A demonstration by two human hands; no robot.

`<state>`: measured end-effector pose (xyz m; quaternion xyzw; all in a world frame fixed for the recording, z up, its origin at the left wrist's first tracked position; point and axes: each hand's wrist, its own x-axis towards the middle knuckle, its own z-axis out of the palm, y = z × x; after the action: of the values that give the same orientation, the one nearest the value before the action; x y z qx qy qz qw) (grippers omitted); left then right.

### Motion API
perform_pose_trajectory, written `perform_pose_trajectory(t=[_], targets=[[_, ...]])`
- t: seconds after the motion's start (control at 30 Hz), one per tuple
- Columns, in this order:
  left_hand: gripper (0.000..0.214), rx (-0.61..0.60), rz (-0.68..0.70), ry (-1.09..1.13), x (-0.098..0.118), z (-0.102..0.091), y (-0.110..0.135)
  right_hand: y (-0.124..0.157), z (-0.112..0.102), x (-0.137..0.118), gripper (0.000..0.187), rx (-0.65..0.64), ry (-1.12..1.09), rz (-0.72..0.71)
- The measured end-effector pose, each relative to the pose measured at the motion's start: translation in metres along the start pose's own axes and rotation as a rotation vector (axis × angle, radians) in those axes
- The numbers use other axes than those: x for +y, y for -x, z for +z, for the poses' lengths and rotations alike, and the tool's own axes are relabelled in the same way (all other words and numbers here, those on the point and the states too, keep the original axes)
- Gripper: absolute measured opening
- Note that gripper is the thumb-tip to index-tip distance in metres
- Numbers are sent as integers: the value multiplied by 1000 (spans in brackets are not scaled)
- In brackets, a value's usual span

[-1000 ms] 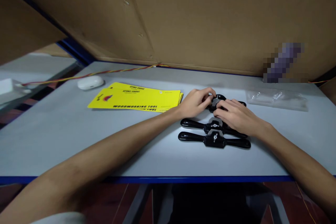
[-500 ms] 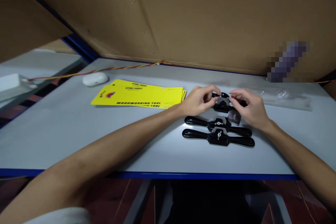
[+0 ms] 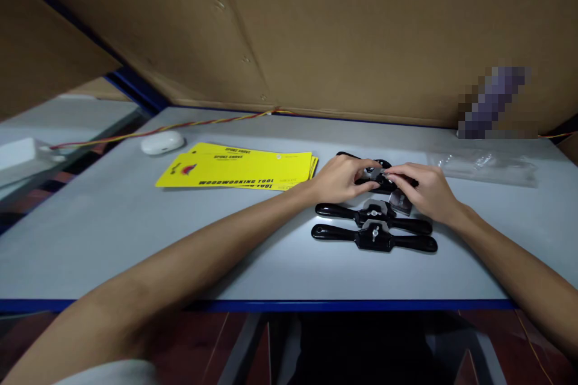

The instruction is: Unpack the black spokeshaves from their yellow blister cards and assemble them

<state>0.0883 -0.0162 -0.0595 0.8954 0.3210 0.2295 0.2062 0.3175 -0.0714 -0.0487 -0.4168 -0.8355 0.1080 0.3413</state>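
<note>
A black spokeshave (image 3: 383, 188) lies at the back of a row, partly covered by my fingers. My left hand (image 3: 343, 179) reaches in from the left, its thumb and forefinger closed on the grey metal plate at the spokeshave's middle. From the right, my right hand (image 3: 427, 189) pinches a small silver screw, mostly hidden by the fingertips, over that same middle. Below my right hand rests a loose metal blade (image 3: 400, 202). Nearer me lie a second spokeshave (image 3: 334, 211) and a third spokeshave (image 3: 374, 240), both with a plate and wing screw fitted.
Yellow printed cards (image 3: 235, 169) lie stacked left of my left hand. Behind them are a white rounded case (image 3: 162, 142) and a red-yellow cable (image 3: 203, 123). Clear plastic bags (image 3: 492, 168) lie at the back right, before a cardboard wall (image 3: 338, 30).
My right fingertips have moved left and down onto the middle of the back spokeshave, closer to my left fingers. The view has shifted slightly.
</note>
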Motion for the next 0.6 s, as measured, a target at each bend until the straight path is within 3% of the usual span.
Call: perform_pose_trajectory(t=[0.6], targets=[[44, -21, 26, -9, -1, 0, 2, -3, -4, 6, 18, -125, 28, -68]])
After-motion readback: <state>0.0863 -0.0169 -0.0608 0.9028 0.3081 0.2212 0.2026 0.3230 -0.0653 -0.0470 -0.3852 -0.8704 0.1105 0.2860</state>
